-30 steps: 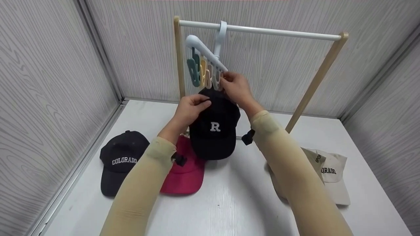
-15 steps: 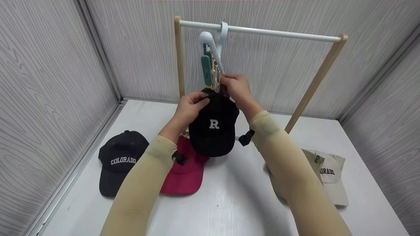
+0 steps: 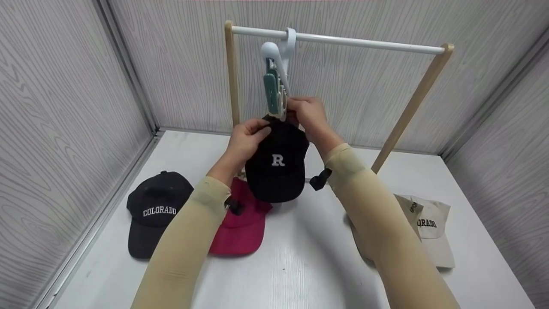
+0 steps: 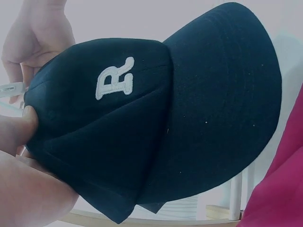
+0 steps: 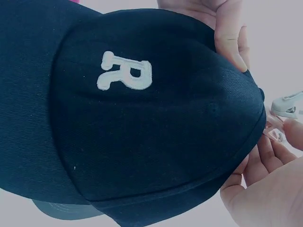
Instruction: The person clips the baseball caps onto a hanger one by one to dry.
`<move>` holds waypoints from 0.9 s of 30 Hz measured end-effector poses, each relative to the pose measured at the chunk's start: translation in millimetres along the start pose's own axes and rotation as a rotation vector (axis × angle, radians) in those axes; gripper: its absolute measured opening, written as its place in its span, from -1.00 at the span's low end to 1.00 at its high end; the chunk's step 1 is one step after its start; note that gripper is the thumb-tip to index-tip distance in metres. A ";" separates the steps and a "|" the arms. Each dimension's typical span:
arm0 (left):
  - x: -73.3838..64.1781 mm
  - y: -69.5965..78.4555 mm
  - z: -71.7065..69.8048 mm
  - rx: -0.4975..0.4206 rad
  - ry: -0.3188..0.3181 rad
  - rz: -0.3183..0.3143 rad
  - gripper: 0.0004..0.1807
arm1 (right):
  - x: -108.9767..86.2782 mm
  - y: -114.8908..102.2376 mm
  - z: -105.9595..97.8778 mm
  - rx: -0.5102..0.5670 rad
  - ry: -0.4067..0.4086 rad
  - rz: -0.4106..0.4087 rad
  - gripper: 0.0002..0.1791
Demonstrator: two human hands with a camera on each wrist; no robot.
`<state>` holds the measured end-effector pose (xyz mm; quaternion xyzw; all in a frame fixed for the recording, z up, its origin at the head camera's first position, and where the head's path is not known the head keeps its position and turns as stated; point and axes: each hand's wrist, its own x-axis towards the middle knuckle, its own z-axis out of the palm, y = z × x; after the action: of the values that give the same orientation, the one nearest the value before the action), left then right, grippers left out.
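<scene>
A black cap [image 3: 276, 182] with a white letter R hangs brim down in the head view. My left hand [image 3: 245, 139] pinches the top of its crown between thumb and fingers. My right hand [image 3: 309, 115] is behind the crown's upper right. In the right wrist view, its thumb and fingers pinch a small pinkish clothespin [image 5: 273, 135] right at the cap's top; the clothespin's jaws are mostly hidden. Above the cap, a pale blue hanger [image 3: 270, 50] is seen nearly end-on, with a green clothespin [image 3: 271, 94] nearest and others overlapping behind it.
The hanger hooks over the white rail [image 3: 364, 42] of a wooden-legged rack. On the white table [image 3: 296, 266] lie a dark COLORADO cap [image 3: 158, 223] and a red cap [image 3: 240, 234] at left. A beige cap [image 3: 435, 244] and an olive one overlap at right.
The hanger has swung round from slanting to nearly end-on, its near end moving right. The black cap has risen slightly, with both hands staying at its top.
</scene>
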<state>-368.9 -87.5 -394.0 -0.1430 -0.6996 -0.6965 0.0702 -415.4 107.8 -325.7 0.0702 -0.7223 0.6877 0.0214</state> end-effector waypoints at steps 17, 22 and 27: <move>1.1 2.8 3.3 0.020 0.053 -0.005 -0.76 | -0.2 0.9 0.7 0.123 0.002 0.062 -0.79; 2.7 3.2 6.3 0.021 0.076 0.000 -0.79 | 0.0 1.3 -0.5 0.124 -0.002 0.055 -0.79; 4.2 2.2 9.9 0.013 0.105 0.000 -0.79 | -0.7 0.8 -0.7 0.151 -0.001 0.052 -0.78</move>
<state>-371.2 -77.2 -390.8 -0.1059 -0.6995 -0.6985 0.1076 -414.8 108.6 -326.5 0.0531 -0.6699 0.7405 -0.0021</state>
